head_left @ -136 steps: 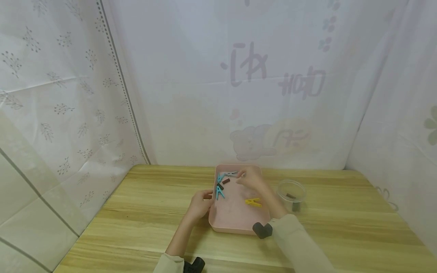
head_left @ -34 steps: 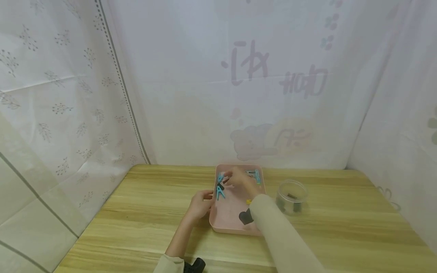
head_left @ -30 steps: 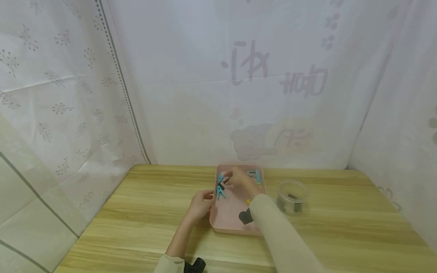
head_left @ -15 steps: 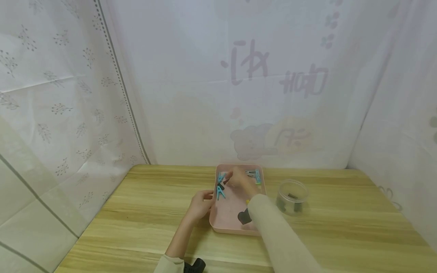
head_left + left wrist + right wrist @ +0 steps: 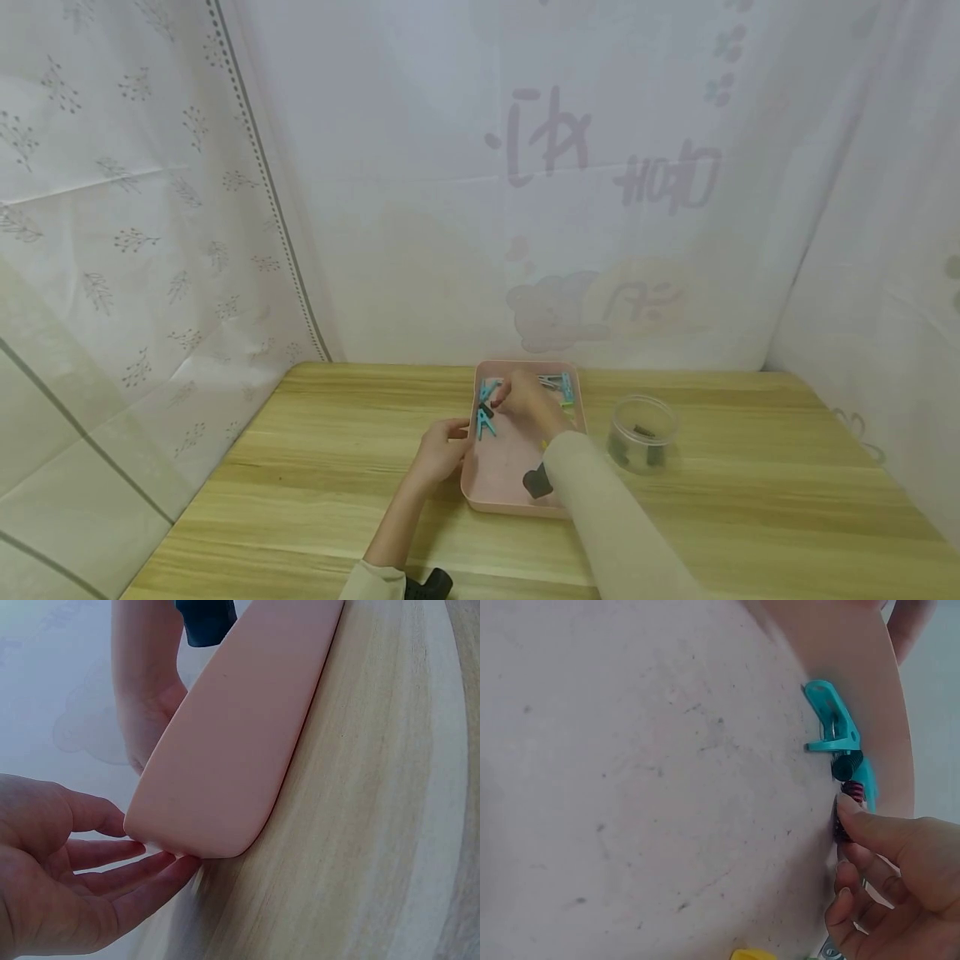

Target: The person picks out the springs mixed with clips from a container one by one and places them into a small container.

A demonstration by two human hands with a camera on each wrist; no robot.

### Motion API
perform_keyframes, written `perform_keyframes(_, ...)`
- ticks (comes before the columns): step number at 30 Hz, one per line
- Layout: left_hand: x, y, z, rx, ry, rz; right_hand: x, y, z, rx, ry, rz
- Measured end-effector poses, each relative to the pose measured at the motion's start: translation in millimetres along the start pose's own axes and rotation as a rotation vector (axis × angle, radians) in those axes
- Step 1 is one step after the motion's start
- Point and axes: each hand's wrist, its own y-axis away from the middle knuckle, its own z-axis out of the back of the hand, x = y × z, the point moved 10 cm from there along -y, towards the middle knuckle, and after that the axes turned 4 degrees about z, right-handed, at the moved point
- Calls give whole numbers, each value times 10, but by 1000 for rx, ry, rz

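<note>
Right hand [image 5: 525,398] is deep in the pink tray [image 5: 501,492], fingertips [image 5: 853,812] pinching down on a dark maroon clip [image 5: 845,822] up at the tray's ten o'clock corner; its long axis looks to run along the left wall, though it's partly hidden. Teal clips [image 5: 483,421] sit touching it on the same side, more clips at one o'clock, a yellow one barely showing. Left hand [image 5: 442,450], fingers spread and relaxed, braces the tray's left rim at nine o'clock. On the tabletop [image 5: 750,500] at three o'clock, a clear jar [image 5: 640,433] holds dark clips.
</note>
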Motion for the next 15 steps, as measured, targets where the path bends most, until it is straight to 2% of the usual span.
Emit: perform_keyframes(15, -2, 14, 15, -3, -7, 9, -78, -26, 72, 20, -8, -58)
